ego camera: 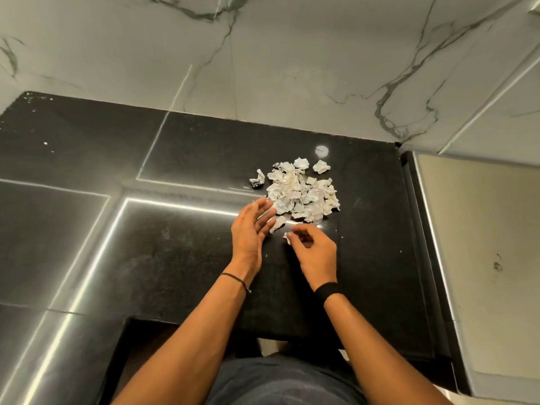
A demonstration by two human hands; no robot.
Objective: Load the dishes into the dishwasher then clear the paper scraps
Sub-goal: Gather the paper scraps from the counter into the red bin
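This looks like a home kitchen. A polished black stone bench (pixel 175 258) runs up to a wall of large white marble-look tiles with grey veins (pixel 292 68). At the bench's right edge stands a pale panel (pixel 482 244), perhaps a cabinet or an appliance side; which, is unclear.

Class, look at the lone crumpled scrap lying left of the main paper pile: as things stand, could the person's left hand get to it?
Probably yes. The left hand is open at the pile's near-left edge, and the lone scrap lies just beyond its fingertips on bare black counter, with nothing in between.
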